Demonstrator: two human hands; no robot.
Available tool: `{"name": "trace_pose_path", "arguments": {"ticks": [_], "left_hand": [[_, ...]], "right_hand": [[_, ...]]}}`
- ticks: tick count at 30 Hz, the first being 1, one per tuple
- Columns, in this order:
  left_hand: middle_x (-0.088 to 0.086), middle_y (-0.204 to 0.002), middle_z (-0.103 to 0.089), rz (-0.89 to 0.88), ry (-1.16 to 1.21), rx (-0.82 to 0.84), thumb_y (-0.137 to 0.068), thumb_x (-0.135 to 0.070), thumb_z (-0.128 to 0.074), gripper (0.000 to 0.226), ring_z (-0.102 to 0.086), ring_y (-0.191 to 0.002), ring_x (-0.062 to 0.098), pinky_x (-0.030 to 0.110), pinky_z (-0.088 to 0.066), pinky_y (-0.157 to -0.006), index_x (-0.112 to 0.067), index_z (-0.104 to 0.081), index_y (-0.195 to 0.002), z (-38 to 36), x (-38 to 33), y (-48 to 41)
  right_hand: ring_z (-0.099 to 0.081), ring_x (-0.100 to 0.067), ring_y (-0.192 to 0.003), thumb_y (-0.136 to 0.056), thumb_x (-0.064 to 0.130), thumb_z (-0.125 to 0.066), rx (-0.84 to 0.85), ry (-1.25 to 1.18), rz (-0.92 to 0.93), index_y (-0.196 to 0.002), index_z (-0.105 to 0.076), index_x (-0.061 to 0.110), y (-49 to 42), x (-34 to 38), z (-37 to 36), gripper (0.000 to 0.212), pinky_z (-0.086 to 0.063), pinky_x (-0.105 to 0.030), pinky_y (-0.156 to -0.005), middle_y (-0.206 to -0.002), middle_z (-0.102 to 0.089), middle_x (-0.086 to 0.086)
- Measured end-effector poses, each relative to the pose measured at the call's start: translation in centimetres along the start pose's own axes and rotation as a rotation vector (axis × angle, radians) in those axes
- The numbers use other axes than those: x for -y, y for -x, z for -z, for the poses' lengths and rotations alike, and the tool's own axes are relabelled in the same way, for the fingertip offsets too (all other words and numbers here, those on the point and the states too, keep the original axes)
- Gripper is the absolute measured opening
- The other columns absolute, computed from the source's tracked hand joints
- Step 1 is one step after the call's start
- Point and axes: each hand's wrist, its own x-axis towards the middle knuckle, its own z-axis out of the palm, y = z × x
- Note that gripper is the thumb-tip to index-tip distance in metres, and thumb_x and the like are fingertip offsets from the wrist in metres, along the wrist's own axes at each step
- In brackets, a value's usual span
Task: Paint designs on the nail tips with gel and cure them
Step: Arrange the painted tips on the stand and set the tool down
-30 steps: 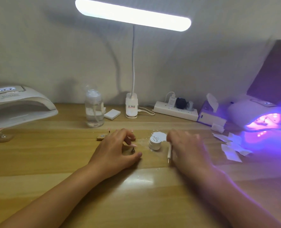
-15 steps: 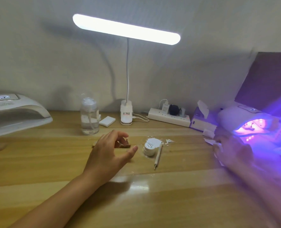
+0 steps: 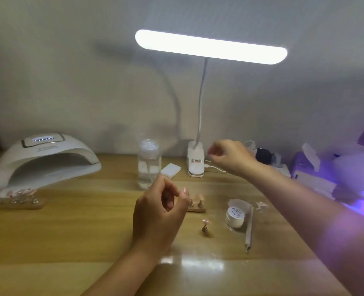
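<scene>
Overhead, desk lamp (image 3: 211,47) glows — wooden table (image 3: 70,231), curing lamp (image 3: 44,159), pale wall (image 3: 70,71).

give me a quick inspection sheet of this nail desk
surface: wooden table, glare patch near the front.
job's things: gel jar beside brush; one mounted nail tip standing alone; tips on a small stand, partly behind left hand; more tips by left lamp; right lamp glows purple.
clutter: bottle, white block, paper scraps, box.
grippers: left hand loosely curled, nothing seen in it; right hand raised, fingertips together, contents too blurred to tell.
cables: white cable from desk lamp; power strip partly behind right hand.
surroundings: plain wall.
</scene>
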Motion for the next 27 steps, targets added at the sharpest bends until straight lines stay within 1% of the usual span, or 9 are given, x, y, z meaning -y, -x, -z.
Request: {"name": "trace_pose_path", "arguments": {"ticks": [3,7,10,14,16,18,21,23,27], "left_hand": [[-0.013,-0.057,-0.053,0.135,0.080,-0.151,-0.084,-0.025,-0.068,0.023,-0.048,-0.054,0.004,0.015,-0.037,-0.049,-0.024,-0.052,-0.068,0.6,1.0,-1.1],[-0.014,-0.061,-0.055,0.217,0.131,-0.260,-0.086,-0.025,-0.070,0.022,-0.047,-0.054,0.002,0.013,-0.038,-0.050,-0.024,-0.054,-0.071,1.9,2.3,-2.2],[-0.016,-0.061,-0.056,0.266,0.150,-0.289,-0.086,-0.031,-0.068,0.020,-0.048,-0.055,0.002,0.012,-0.039,-0.051,-0.024,-0.055,-0.073,3.0,3.5,-3.1],[-0.016,-0.057,-0.057,0.390,0.212,-0.282,-0.087,-0.031,-0.069,0.020,-0.049,-0.054,0.003,0.022,-0.040,-0.055,-0.023,-0.058,-0.072,3.2,4.8,-3.3],[-0.012,-0.063,-0.066,0.367,0.214,-0.243,-0.090,-0.027,-0.067,0.016,-0.058,-0.059,0.004,0.020,-0.044,-0.057,-0.024,-0.064,-0.074,3.0,4.8,-3.3],[-0.008,-0.070,-0.073,0.359,0.237,-0.168,-0.095,-0.026,-0.060,0.019,-0.062,-0.061,0.000,0.013,-0.045,-0.056,-0.024,-0.070,-0.080,3.0,4.6,-3.3],[0.004,-0.082,-0.077,0.544,0.506,-0.009,-0.104,-0.040,-0.033,0.052,-0.064,-0.062,0.004,0.014,-0.049,-0.055,-0.014,-0.076,-0.089,3.6,4.3,-3.9],[0.010,-0.092,-0.077,0.643,0.701,0.080,-0.103,-0.049,-0.017,0.074,-0.069,-0.070,0.010,0.019,-0.053,-0.062,-0.010,-0.079,-0.089,4.5,4.5,-4.4],[0.017,-0.104,-0.074,0.695,0.921,0.142,-0.097,-0.057,-0.010,0.084,-0.073,-0.083,0.020,0.024,-0.058,-0.068,-0.009,-0.078,-0.095,5.8,5.0,-4.9]], "right_hand": [[-0.064,-0.023,-0.108,-0.093,0.027,-0.063,0.172,-0.075,0.108,-0.108,-0.074,0.019,-0.7,3.1,-2.5,0.021,-0.050,-0.034,-0.091,-0.112,-0.072,-0.002],[-0.059,-0.024,-0.117,-0.095,0.046,-0.061,0.302,0.106,0.161,-0.124,-0.067,0.013,-2.2,6.8,-5.7,0.045,-0.046,-0.037,-0.101,-0.125,-0.067,-0.005],[-0.062,-0.028,-0.107,-0.098,0.037,-0.056,0.337,0.265,0.203,-0.113,-0.069,0.010,-3.0,7.9,-6.6,0.033,-0.050,-0.039,-0.095,-0.117,-0.069,-0.010],[-0.063,-0.027,-0.100,-0.097,0.025,-0.049,0.283,0.450,0.283,-0.096,-0.073,0.016,-3.4,7.9,-6.4,0.026,-0.047,-0.041,-0.096,-0.103,-0.071,-0.004],[-0.062,-0.028,-0.093,-0.095,0.023,-0.045,0.245,0.572,0.332,-0.074,-0.062,0.021,-3.5,7.8,-6.2,0.027,-0.045,-0.049,-0.097,-0.086,-0.065,0.000],[-0.061,-0.029,-0.090,-0.096,0.026,-0.044,0.216,0.615,0.361,-0.070,-0.054,0.021,-3.5,7.8,-6.3,0.028,-0.045,-0.050,-0.094,-0.082,-0.060,0.000],[-0.062,-0.029,-0.090,-0.095,0.023,-0.048,0.161,0.509,0.341,-0.085,-0.064,0.016,-3.6,7.3,-6.5,0.019,-0.048,-0.045,-0.089,-0.093,-0.068,-0.004],[-0.061,-0.031,-0.091,-0.093,0.017,-0.054,0.115,0.335,0.293,-0.099,-0.063,0.011,-3.7,6.7,-6.6,0.012,-0.050,-0.041,-0.080,-0.099,-0.068,-0.011],[-0.058,-0.035,-0.087,-0.091,0.011,-0.056,-0.054,0.116,0.179,-0.100,-0.056,0.010,-3.8,6.1,-5.9,0.009,-0.047,-0.040,-0.071,-0.097,-0.066,-0.014]]}}
